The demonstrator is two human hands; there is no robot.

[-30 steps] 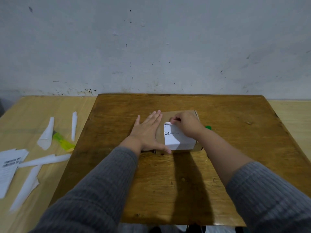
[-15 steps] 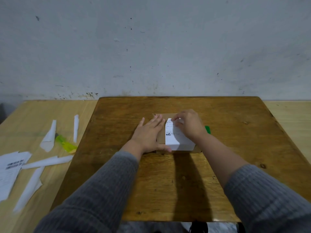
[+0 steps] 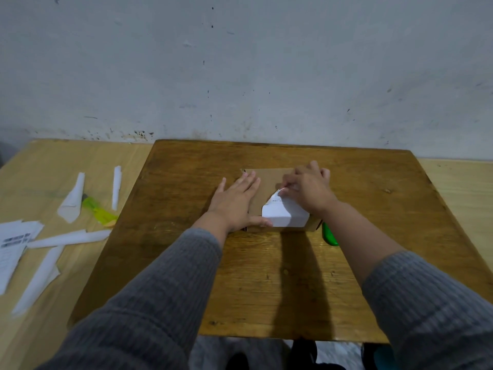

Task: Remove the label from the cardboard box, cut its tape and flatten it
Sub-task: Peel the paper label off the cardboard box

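Lying to the left on the pale table (image 3: 66, 161) are torn paper strips (image 3: 72, 198) and a yellow-green cutter (image 3: 100, 210); a green utility knife (image 3: 329, 235) sits just beside the cardboard box (image 3: 269, 180) at mid dark table (image 3: 293, 276); left hand (image 3: 234, 202) presses flat, fingers spread, on the box; right hand (image 3: 306, 192) pinches the partly peeled white label (image 3: 282, 216).

Brown cardboard box (image 3: 266, 182) flat on the table, its white label (image 3: 282, 214) half peeled, far corner lifted

I see dim, flat light; arm shadows fall toward me across the table (image 3: 266, 289); wide-angle edges bend, slightly soft.
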